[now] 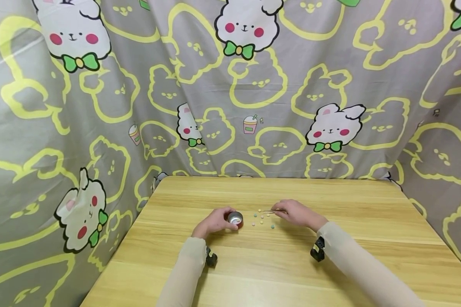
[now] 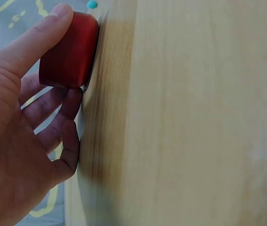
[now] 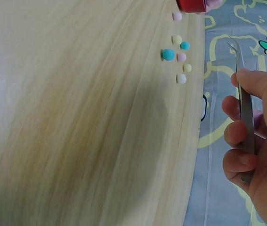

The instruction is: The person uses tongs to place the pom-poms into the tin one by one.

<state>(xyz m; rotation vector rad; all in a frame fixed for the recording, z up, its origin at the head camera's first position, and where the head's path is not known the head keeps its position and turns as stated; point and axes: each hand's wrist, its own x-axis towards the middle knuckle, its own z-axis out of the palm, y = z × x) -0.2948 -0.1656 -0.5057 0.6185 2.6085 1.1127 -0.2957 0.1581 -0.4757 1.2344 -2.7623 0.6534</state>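
Note:
My left hand (image 1: pixel 216 220) grips a small round red tin (image 2: pixel 71 52) between thumb and fingers. The tin stands upright on the table, its silvery inside (image 1: pixel 234 216) facing up; something pale lies at the bottom, too small to identify. My right hand (image 1: pixel 297 213) holds curved-tip metal tweezers (image 3: pixel 246 108) above the table. Their tips point left, slightly apart, with nothing visible between them. Several small balls lie between the hands, among them a larger teal ball (image 3: pixel 168 54), a white ball (image 3: pixel 181 78), a pink ball (image 3: pixel 177 16) and a yellow ball (image 3: pixel 176 39).
The wooden table (image 1: pixel 253 273) extends toward me and to both sides. A grey curtain (image 1: pixel 230 94) with yellow outlines and white cartoon animals hangs behind and around it. Black wrist cameras sit on the left sleeve (image 1: pixel 182 273) and right sleeve (image 1: pixel 361 260).

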